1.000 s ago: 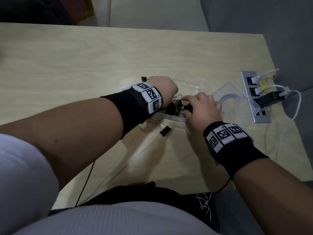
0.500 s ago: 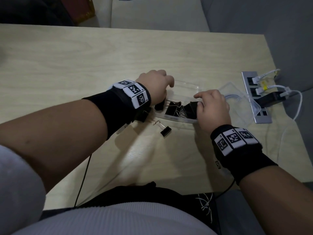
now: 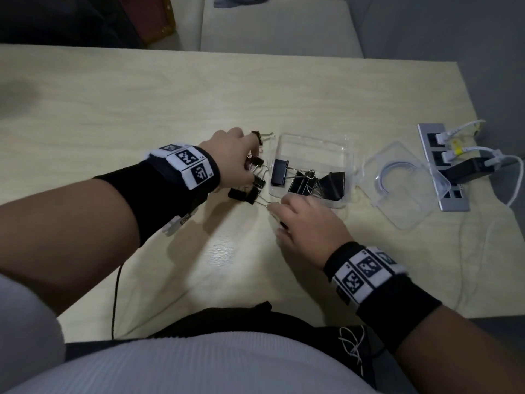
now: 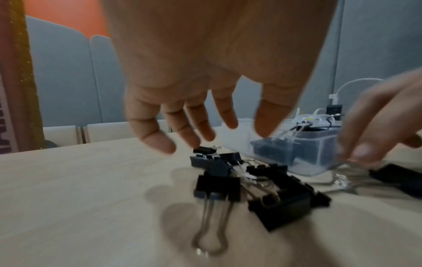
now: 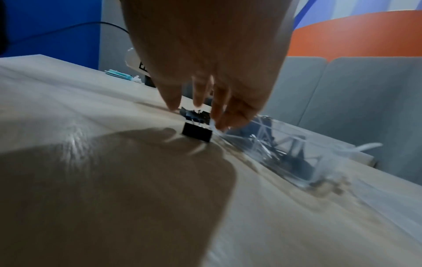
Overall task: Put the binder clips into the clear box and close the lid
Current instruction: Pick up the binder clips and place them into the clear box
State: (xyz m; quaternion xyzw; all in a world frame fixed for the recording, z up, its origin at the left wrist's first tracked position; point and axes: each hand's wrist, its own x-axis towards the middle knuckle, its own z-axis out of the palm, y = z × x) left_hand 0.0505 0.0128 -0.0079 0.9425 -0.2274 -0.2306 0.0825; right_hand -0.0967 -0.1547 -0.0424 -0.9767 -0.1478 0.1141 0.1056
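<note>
**Clips half sorted, lid still off**

Head view: the clear box [image 3: 312, 146] sits open on the pale wooden table [image 3: 142, 109], with three large black binder clips [image 3: 308, 182] lying inside it. Its lid [image 3: 403, 186] rests apart, to the right, beside a grey socket strip [image 3: 437, 163]. A loose cluster of small clips [image 3: 252, 180] lies just left of the box. The left hand [image 3: 230, 157] hangs over that cluster, fingers spread. The right hand [image 3: 306, 220] is at the box's near edge, fingertips down on a clip's wire handle.

Left wrist view: the left hand [image 4: 205, 81] hovers above the loose clips [image 4: 251, 184], fingers [image 4: 155, 137] straight and parted, holding nothing. The box [image 4: 297, 150] stands behind them, dark clips showing through its wall.

Right wrist view: blurred. The right hand [image 5: 212, 72] reaches down with fingertips [image 5: 219, 117] bunched at the wire handles of one black clip [image 5: 197, 133] standing on the table, just beside the box [image 5: 285, 153]. Whether they pinch it, I cannot tell.
</note>
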